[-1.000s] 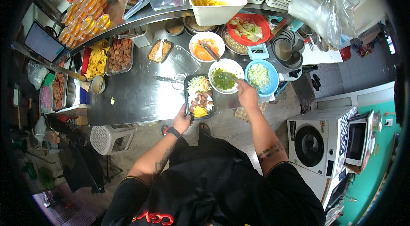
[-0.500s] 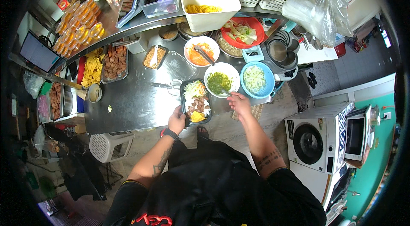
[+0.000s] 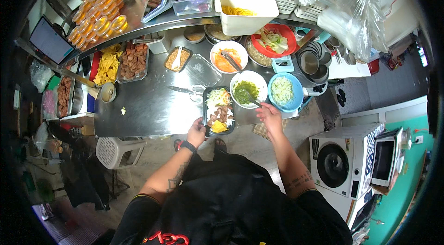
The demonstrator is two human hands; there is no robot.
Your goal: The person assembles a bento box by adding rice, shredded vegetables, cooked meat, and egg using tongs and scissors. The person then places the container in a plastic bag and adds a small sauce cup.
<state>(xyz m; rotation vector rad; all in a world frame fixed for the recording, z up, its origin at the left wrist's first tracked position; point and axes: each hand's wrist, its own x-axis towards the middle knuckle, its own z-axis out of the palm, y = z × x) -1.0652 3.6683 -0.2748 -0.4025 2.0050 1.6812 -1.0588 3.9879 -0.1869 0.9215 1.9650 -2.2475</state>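
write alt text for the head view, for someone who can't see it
Seen from above, a person at a steel counter holds a black meal tray with the left hand, while the right hand holds a spoon in a white bowl of green sauce. Bowls and trays of other foods surround them.

On my counter (image 3: 148,106) I count one black meal tray (image 3: 218,111), two white bowls (image 3: 229,56), one blue bowl (image 3: 283,92), one red bowl (image 3: 273,41), two fried-food trays (image 3: 134,60), one tablet (image 3: 50,40).
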